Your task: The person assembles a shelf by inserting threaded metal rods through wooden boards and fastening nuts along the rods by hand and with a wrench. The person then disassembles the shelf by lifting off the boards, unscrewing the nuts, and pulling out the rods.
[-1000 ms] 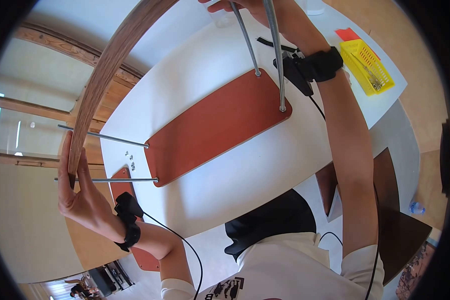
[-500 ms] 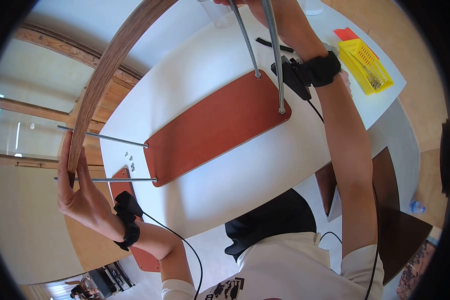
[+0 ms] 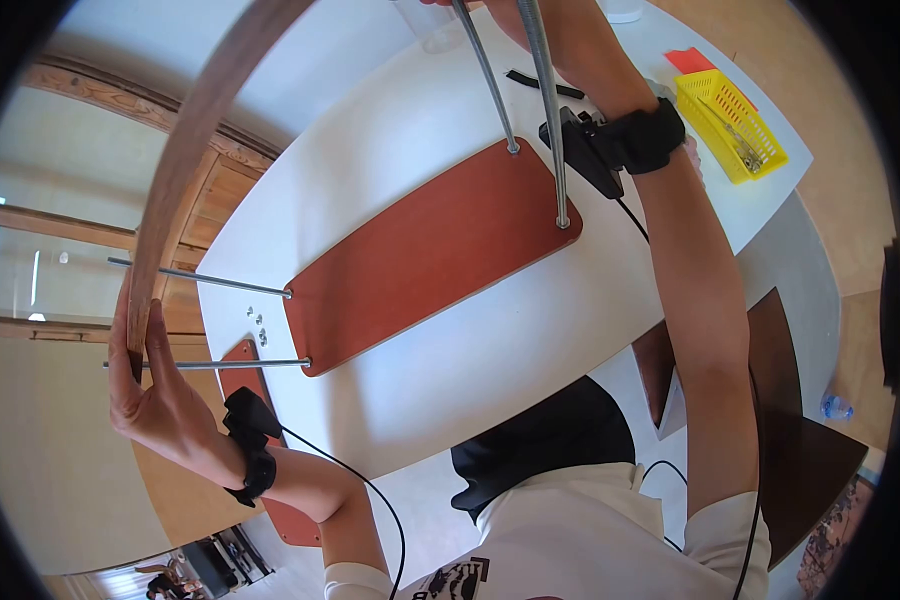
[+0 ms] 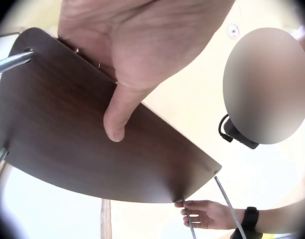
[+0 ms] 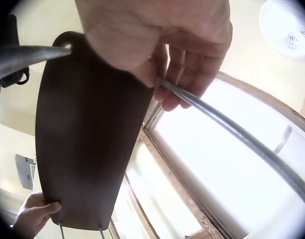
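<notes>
A dark brown wooden board [image 4: 92, 134] with corner holes is held up above a red-brown board [image 3: 430, 260] lying on the white table. Steel threaded rods [image 3: 535, 110] rise from the red-brown board's corners. My left hand [image 3: 170, 420] grips the raised board's long edge, its thumb [image 4: 120, 117] against the underside. Two rods reach holes at that board's left end in the left wrist view. At the other end, my right hand [image 5: 177, 55] pinches a rod [image 5: 232, 124] near its tip, close by a board corner. The right fingers are partly cut off in the head view.
Several small nuts [image 3: 258, 325] lie on the table [image 3: 400, 410] by the left rods. Another red-brown board [image 3: 240, 375] leans at the table's left edge. A yellow basket [image 3: 730, 125] with metal tools stands at the right, and a black strip [image 3: 543, 85] lies nearer the middle.
The raised board has shifted slightly left in the head view, with my left hand still gripping it. My right fingers have drawn in towards the rod from a more spread pose.
</notes>
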Motion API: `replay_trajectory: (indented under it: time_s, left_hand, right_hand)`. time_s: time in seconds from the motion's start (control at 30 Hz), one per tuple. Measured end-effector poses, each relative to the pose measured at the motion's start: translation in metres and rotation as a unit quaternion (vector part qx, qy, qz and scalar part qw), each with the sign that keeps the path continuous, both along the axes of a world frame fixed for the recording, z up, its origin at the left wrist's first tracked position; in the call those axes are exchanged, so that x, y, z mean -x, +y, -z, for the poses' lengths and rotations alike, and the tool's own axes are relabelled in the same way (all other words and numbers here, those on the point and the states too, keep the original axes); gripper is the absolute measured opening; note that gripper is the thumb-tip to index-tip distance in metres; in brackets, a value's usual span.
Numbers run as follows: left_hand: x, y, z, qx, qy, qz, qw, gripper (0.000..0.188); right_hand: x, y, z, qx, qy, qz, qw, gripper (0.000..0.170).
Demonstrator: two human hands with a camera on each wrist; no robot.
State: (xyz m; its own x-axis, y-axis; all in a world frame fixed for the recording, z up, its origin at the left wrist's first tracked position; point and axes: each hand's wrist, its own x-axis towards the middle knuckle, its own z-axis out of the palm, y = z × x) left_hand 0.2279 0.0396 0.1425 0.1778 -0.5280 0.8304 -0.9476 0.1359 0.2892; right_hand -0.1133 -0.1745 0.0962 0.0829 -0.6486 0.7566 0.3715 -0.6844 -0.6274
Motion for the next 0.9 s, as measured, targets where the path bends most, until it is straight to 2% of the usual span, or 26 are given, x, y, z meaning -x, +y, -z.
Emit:
replay_trajectory:
  time_s: [0.07,0.13,0.27,0.37,0.43,0.47,0.53,0.57,0.6,0.63,0.67,0.7,0.73,0.9]
  left_hand:
    - [0.007,0.001,-0.003,-0.034,-0.033,-0.021,0.999,0.029]
    - [0.001,0.000,0.001,-0.026,-0.017,-0.014,0.999,0.029]
    - [0.001,0.001,0.001,-0.029,-0.018,-0.012,0.999,0.031]
    - [0.011,0.001,-0.001,-0.035,-0.009,-0.002,0.999,0.033]
    - [0.011,0.001,-0.002,-0.032,-0.010,0.001,0.999,0.033]
    - [0.011,0.001,-0.001,-0.032,-0.012,0.006,0.999,0.034]
    - [0.011,0.001,-0.001,-0.033,-0.013,-0.002,0.999,0.035]
    - [0.011,0.002,-0.001,-0.037,-0.020,-0.007,0.999,0.035]
    - [0.009,0.003,0.000,-0.035,-0.017,-0.007,0.999,0.035]
    - [0.008,0.003,0.000,-0.032,-0.015,0.006,0.999,0.035]
    - [0.007,0.003,0.000,-0.028,-0.013,0.021,0.999,0.035]
    - [0.006,0.003,0.000,-0.029,-0.012,0.022,0.999,0.035]
    - [0.004,0.003,0.000,-0.032,-0.010,0.019,0.999,0.035]
    - [0.009,0.004,-0.001,-0.035,-0.016,0.011,0.999,0.036]
  right_hand:
    - [0.002,0.001,0.000,0.001,0.018,0.020,1.000,0.030]
    - [0.000,0.002,0.001,0.006,-0.003,-0.013,1.000,0.030]
    - [0.004,0.003,0.001,-0.007,0.027,0.019,0.999,0.031]
    - [0.011,0.009,-0.002,0.030,0.047,0.012,0.998,0.028]
    - [0.018,0.031,-0.006,0.033,0.112,0.264,0.957,0.025]
    - [0.021,0.038,-0.005,0.039,0.116,0.262,0.957,0.025]
    - [0.025,0.055,0.003,0.065,-0.021,0.135,0.989,0.029]
    - [0.025,0.074,-0.007,0.066,-0.018,0.134,0.989,0.029]
    - [0.026,0.100,-0.026,-0.109,-0.068,0.039,0.991,0.027]
    - [0.027,0.112,-0.036,-0.283,-0.116,-0.056,0.951,0.026]
    - [0.021,0.108,-0.025,-0.283,-0.115,-0.055,0.951,0.026]
    - [0.011,0.100,-0.004,-0.097,-0.068,0.012,0.993,0.024]
    - [0.003,0.098,0.004,0.093,-0.019,0.078,0.992,0.024]
    - [0.002,0.106,-0.001,0.047,-0.047,0.069,0.995,0.023]
